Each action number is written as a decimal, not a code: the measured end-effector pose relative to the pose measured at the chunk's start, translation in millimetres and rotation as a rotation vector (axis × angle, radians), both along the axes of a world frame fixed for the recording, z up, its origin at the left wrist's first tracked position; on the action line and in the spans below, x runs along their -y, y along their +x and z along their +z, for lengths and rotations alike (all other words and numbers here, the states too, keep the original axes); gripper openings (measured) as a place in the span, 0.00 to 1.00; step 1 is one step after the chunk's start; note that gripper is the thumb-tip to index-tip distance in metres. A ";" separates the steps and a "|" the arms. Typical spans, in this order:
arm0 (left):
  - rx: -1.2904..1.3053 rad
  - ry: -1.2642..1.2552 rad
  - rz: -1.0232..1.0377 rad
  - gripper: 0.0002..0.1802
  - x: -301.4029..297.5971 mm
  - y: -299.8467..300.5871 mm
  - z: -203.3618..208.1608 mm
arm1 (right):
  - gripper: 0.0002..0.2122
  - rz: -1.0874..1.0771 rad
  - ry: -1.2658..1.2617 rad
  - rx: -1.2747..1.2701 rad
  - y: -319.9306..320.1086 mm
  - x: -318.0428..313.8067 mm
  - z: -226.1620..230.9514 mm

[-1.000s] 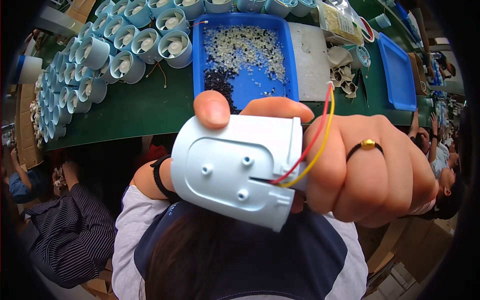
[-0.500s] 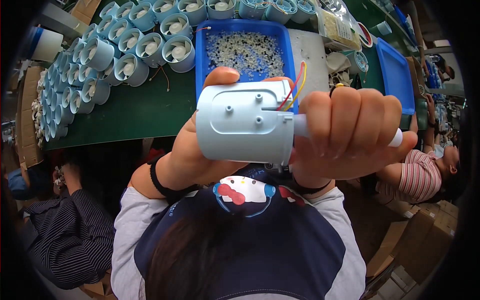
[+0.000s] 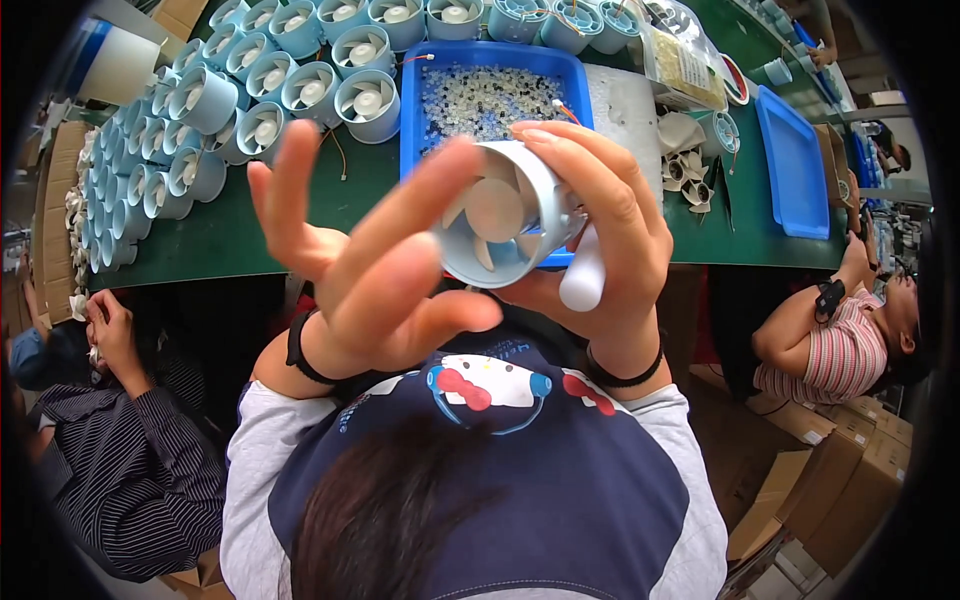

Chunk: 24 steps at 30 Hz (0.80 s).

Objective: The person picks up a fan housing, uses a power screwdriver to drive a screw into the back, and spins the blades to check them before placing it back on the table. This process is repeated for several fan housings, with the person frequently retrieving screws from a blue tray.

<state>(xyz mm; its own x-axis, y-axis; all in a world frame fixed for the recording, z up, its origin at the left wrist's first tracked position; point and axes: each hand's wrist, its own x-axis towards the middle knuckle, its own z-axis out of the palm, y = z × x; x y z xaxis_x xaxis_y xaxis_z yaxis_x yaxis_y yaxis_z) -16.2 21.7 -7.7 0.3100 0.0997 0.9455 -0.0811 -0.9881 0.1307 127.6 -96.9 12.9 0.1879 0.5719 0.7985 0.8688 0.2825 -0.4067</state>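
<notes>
The left hand point(image 3: 365, 275) spreads its fingers beside the fan point(image 3: 497, 212); the right hand point(image 3: 615, 225) grips this fan, its blades point(image 3: 484, 255) already inside, and a white handle point(image 3: 584, 275). Many similar fans point(image 3: 366, 98) stand on the worktop point(image 3: 240, 235); what remains cannot be told.

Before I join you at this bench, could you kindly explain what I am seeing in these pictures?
Certainly. There is no machine: these are a person's bare hands, seen from above by a wide fisheye camera worn on the head, so straight edges look bent. The right hand holds a round light-blue fan unit, together with a smooth white rod. The left hand is spread open beside the unit, blurred; I cannot tell whether it touches. On the green table lie rows of similar fan units, a blue tray of small clear and dark pieces, and another blue tray farther right.
</notes>
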 end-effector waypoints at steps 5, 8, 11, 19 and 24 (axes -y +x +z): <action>-0.315 -0.123 -0.094 0.28 8.8 -12.0 14.5 | 0.27 -0.006 0.013 -0.041 -1.2 3.6 -1.5; -0.324 -0.075 -0.009 0.29 6.9 -1.3 16.5 | 0.28 -0.023 0.005 -0.014 0.0 5.9 -4.6; -0.017 -0.415 -0.537 0.32 -22.1 -15.2 5.0 | 0.29 -0.028 0.020 0.006 4.8 7.0 -7.4; -0.702 -2.104 -1.352 0.30 -16.9 17.5 0.9 | 0.27 0.217 -0.147 -0.179 -2.8 9.7 -4.0; -0.626 -1.504 -1.036 0.29 -59.3 40.8 39.3 | 0.16 0.053 0.059 -0.696 14.0 34.7 -14.2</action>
<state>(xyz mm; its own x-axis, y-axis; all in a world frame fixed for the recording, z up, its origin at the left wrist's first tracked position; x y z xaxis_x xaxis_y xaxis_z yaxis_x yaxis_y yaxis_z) 24.5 81.0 31.6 0.9826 0.1844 0.0202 -0.0832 0.3406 0.9365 141.6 -131.7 -1.2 0.6402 0.5540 0.5322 0.3959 0.3558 -0.8466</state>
